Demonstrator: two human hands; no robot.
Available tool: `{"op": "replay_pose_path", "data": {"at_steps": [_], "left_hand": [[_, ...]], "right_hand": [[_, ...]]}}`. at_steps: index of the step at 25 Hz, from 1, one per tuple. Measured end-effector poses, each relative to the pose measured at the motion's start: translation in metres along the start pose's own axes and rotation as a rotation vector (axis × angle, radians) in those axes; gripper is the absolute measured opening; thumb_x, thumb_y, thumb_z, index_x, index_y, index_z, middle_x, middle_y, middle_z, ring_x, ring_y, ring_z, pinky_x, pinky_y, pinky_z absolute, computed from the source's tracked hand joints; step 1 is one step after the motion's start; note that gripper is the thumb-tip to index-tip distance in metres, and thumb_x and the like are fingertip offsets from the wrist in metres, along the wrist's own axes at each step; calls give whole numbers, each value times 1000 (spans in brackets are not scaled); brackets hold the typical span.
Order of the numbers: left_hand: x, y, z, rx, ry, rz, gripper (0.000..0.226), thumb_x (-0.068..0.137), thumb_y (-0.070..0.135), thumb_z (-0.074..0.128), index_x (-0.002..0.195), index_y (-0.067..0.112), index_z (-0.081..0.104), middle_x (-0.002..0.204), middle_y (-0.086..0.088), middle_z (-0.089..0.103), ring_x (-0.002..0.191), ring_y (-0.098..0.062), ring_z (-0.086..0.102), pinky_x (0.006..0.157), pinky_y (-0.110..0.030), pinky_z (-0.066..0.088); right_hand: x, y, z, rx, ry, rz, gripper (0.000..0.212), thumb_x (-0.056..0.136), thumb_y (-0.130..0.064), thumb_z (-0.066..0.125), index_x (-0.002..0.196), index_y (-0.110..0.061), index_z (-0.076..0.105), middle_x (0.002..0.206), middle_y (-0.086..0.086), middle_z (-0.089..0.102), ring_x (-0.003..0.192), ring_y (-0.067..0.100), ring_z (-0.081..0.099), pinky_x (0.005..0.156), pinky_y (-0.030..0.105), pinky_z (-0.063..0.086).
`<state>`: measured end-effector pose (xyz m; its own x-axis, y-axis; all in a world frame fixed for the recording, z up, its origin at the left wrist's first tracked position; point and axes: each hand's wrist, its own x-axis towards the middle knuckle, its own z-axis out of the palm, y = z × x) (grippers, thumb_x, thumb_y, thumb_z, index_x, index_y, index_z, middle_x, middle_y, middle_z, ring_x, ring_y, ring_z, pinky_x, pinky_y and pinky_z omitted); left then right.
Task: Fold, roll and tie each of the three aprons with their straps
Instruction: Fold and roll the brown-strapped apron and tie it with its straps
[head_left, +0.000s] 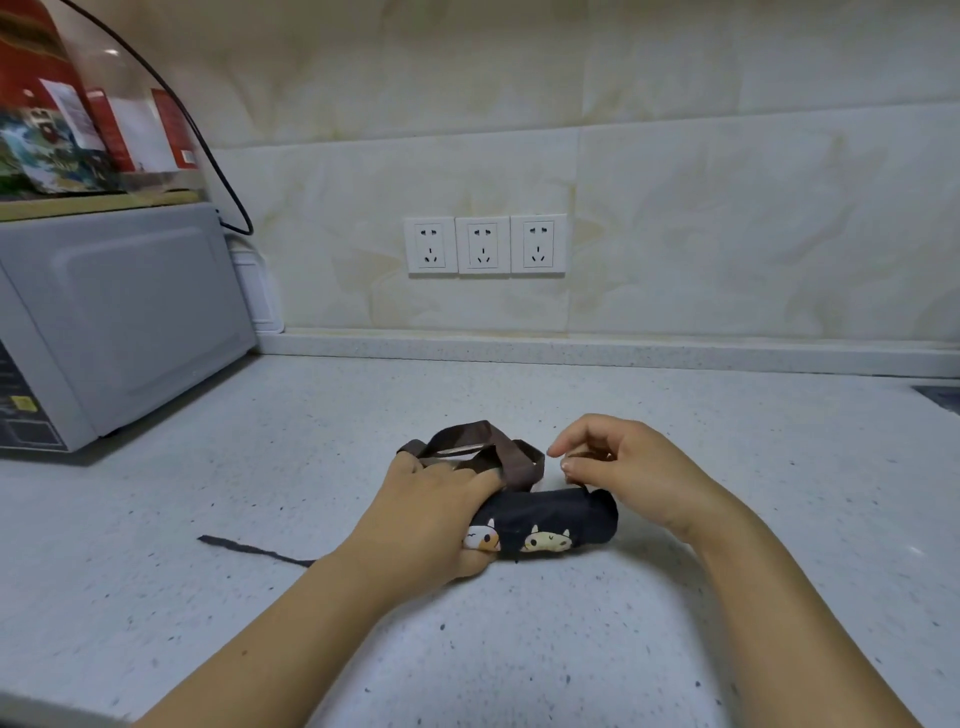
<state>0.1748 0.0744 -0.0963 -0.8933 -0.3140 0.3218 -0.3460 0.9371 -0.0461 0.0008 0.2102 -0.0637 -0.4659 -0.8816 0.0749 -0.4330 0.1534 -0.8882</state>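
**A:** How far along were you with the aprons at that moment?

**B:** With this 1, past the middle, I think. The apron (561, 514) was folded and rolled into a tight dark tube on the counter (675, 597). My left hand (436, 514) gripped its left end, with the fingers curled over the top and the thumb under it, just beside the 2 cartoon patches (545, 540).

**A:** And the other hand?

**B:** My right hand (618, 467) hung just above the far end of the roll, with the fingers curled in. I cannot tell if they pinched a strap end or nothing, because that spot was too shaded.

**A:** So it was not tied?

**B:** Not yet, in my judgement. The brown straps (467, 441) stood in loose loops just beyond my left fingers. 1 part came down onto the roll, but nothing was pulled tight and I saw no knot. A thin dark strap (244, 548) lay flat on the counter at the outer side of my left forearm.

**A:** What was left?

**B:** To wind the straps round the roll, pull them and make the knot. The other 2 aprons were not in view, so I cannot say if they were finished or waiting.
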Motion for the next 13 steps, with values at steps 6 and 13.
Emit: {"op": "replay_pose_path", "data": {"at_steps": [6, 13], "left_hand": [[-11, 13, 27, -26, 283, -26, 68, 67, 73, 63, 123, 39, 43, 85, 24, 51, 73, -6, 51, 70, -28, 33], [-12, 14, 36, 143, 347, 87, 79, 74, 51, 67, 145, 45, 33, 100, 15, 55, 80, -12, 50, 73, -32, 25]], "right_hand": [[4, -4, 12, 80, 3, 44, 18, 94, -15, 54, 96, -26, 68, 72, -6, 64, 60, 4, 55, 60, 16, 42], [3, -7, 19, 242, -75, 151, 28, 92, -11, 47, 104, -25, 68, 72, -2, 67, 67, 11, 59, 71, 27, 50]]}}
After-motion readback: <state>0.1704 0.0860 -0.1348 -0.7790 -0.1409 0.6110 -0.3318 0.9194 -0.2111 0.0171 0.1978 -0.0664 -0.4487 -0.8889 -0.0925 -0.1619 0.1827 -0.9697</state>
